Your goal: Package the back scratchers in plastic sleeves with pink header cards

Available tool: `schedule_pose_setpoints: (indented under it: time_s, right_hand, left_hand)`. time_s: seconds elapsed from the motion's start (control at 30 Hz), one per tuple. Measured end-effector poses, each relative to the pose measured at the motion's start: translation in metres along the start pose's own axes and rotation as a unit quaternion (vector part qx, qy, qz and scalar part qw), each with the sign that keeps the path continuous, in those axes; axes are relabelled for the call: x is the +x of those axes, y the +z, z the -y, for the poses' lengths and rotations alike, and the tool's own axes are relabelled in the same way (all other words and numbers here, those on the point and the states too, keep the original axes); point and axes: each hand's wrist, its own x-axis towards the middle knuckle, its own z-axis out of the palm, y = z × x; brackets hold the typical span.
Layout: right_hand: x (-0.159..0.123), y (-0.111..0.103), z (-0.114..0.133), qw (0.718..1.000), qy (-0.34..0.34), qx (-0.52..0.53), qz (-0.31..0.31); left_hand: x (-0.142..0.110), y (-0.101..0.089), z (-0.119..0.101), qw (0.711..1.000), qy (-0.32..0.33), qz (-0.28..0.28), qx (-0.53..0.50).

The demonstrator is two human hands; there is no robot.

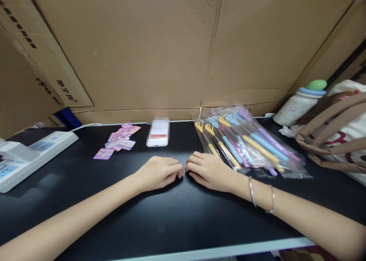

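Note:
My left hand (162, 172) rests on the black tabletop (171, 219) with its fingers loosely curled in, and nothing shows in it. Facing it, a small gap away, my right hand (208, 171) also lies with curled fingers and no object visible. Two silvery bangles (252, 192) circle the right wrist and forearm. Just beyond the right hand lie several back scratchers (257, 148) in clear plastic sleeves, with claw-shaped heads and yellow, blue, pink or purple handles. Behind the left hand is a phone (158, 142), its screen blurred. Small pink and purple cards (120, 139) lie in a loose pile to its left.
A white power strip (48, 148) sits at the left with a cable behind it. Cardboard (143, 51) walls the back and left. At the right stand a white bottle (297, 106) with a green top and a bag with brown straps (317, 139); crumpled tissue (287, 131) lies between.

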Motion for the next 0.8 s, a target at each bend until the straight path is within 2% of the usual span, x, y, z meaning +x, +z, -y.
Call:
schedule_pose_setpoints:
  time_s: [0.13, 0.8]
  right_hand:
    - [0.001, 0.0004, 0.0009, 1.0, 0.007, 0.001, 0.005]
    - [0.0033, 0.0, 0.0002, 0.999, 0.013, 0.025, 0.017]
  left_hand:
    - [-0.0007, -0.0016, 0.0017, 0.996, -0.059, 0.018, -0.072]
    - [-0.0012, -0.0022, 0.0024, 0.994, -0.066, 0.028, -0.078]
